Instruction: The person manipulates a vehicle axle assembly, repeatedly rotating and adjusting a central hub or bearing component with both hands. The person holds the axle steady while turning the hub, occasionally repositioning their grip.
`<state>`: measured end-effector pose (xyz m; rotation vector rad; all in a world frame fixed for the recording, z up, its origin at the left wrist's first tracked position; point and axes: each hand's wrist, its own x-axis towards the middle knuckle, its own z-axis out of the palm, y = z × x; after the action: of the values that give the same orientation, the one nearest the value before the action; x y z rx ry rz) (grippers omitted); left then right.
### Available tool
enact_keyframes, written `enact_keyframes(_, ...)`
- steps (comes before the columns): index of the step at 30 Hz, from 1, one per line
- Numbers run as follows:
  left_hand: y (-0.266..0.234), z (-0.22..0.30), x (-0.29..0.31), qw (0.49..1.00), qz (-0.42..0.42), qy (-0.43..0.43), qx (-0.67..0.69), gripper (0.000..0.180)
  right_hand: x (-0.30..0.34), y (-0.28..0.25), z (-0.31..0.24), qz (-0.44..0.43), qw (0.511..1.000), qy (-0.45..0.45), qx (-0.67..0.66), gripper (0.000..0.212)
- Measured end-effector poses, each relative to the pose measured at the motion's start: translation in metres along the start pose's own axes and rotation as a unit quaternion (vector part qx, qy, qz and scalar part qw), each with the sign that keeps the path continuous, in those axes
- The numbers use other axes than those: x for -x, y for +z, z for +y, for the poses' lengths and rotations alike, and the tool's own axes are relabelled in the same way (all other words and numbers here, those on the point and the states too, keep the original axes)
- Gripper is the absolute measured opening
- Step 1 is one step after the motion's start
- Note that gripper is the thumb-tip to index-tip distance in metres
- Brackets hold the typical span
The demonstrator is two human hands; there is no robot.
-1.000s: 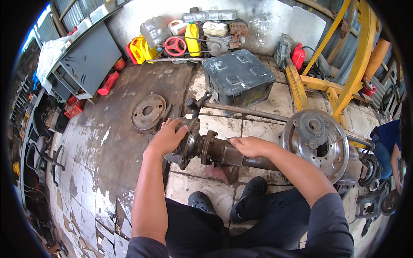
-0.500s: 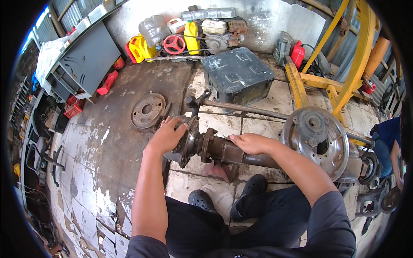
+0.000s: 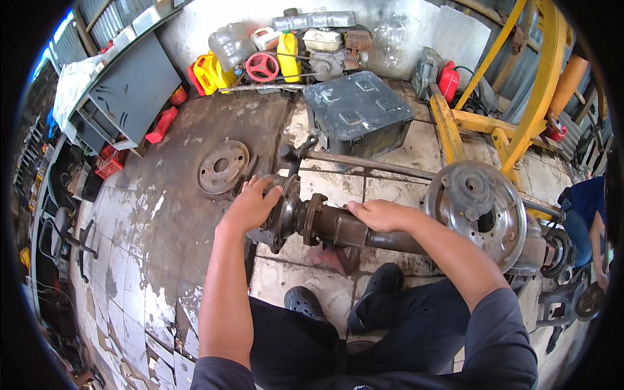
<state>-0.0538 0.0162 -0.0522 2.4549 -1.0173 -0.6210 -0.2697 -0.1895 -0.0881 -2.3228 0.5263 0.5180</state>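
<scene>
A greasy dark axle assembly lies across in front of my legs. My left hand [image 3: 252,205] is closed over the wheel hub [image 3: 283,224] at its left end, fingers on the far side and thumb on top. Farther right, my right hand [image 3: 382,216] grips the axle tube [image 3: 348,231], its thumb along the top and its other fingers hidden behind. Between the hands, a bolted flange [image 3: 314,218] stands out from the tube. A reddish stand [image 3: 328,259] shows underneath. Beyond runs a long metal rod [image 3: 377,164]. A large round metal plate [image 3: 507,224] stands by my right forearm.
A rusty brake plate [image 3: 223,168] lies on the floor to the left. A black lidded box [image 3: 361,107] stands ahead. A yellow steel frame [image 3: 448,130] rises at right, and another person [image 3: 585,214] is at the far right edge. A grey cabinet [image 3: 133,97] stands far left.
</scene>
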Motion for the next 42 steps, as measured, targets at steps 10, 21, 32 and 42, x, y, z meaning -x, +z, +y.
enact_keyframes(10,0.000,0.002,0.003,1.000,0.014,-0.001,-0.004,0.058,-0.001,-0.005,-0.003,-0.001,1.000,-0.003,-0.023,0.077)
enact_keyframes(21,0.000,0.003,0.005,1.000,0.019,-0.010,-0.004,0.057,0.000,0.002,-0.001,0.007,1.000,-0.003,0.030,0.068)
enact_keyframes(32,-0.001,0.000,0.000,1.000,0.008,0.011,0.006,0.059,-0.002,0.003,0.000,-0.002,0.999,-0.013,0.045,0.065)
enact_keyframes(42,0.003,-0.002,0.002,1.000,0.010,0.002,-0.006,0.059,0.013,0.002,-0.021,-0.013,0.998,-0.040,0.037,0.059)
